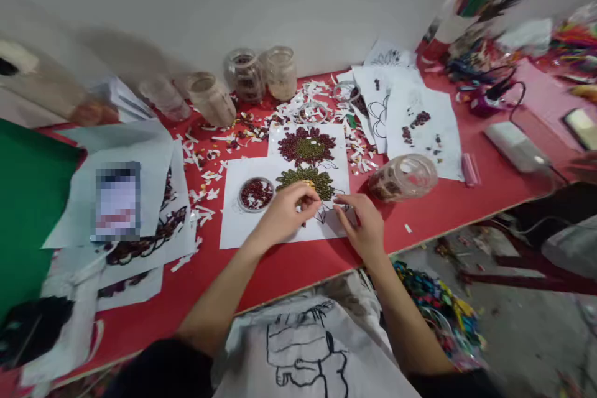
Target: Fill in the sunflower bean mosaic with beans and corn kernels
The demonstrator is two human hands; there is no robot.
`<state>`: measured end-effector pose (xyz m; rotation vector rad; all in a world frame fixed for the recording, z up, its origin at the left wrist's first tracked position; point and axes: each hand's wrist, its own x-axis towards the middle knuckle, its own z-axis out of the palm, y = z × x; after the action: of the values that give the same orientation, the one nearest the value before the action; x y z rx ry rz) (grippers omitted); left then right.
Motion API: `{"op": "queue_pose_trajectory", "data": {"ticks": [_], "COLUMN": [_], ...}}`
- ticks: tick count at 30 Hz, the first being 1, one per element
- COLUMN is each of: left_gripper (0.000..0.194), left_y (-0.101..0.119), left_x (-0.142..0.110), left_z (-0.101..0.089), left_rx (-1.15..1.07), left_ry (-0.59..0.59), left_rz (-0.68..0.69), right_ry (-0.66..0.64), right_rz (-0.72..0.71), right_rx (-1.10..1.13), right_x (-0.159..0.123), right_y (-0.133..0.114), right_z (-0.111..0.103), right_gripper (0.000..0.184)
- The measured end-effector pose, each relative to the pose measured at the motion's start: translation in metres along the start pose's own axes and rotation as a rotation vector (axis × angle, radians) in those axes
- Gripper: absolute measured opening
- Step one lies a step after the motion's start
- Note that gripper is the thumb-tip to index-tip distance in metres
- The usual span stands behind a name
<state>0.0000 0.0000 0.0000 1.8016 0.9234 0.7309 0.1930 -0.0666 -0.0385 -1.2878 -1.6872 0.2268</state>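
I see my left hand (285,212) pinched, right hand (367,227) slightly parted, any hold unclear; brushing the dish (239,196) could spill it.

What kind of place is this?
Probably a craft workspace: flower pictures filled with dark red and green beads or seeds, jars of small pieces, and paper scraps strewn over a red table.
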Motion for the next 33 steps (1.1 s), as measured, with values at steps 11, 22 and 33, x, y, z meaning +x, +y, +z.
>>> {"op": "queue_pose_trajectory", "data": {"ticks": [11,22,33], "left_gripper": [0.010,0.011,0.013], "left_y": [0.009,0.010,-0.008], "left_x": [0.011,0.008,-0.006], "left_z": [0.029,0.023,-0.022], "left_rx": [-0.043,-0.021,0.087], "left_ry": [0.014,0.009,0.229], "left_rz": [-0.038,-0.019,-0.005], "right_ry": [0.042,0.063,-0.056], "right_rz": [0.028,-0.042,0.179], "right_rx": [0.064,-0.071,-0.341], "right_x": [0.003,-0.002,0.000], "right_y": [-0.005,-0.003,0.007], "right_z": [-0.005,-0.001,0.006], "right_gripper": [0.013,0.013,0.018]}}
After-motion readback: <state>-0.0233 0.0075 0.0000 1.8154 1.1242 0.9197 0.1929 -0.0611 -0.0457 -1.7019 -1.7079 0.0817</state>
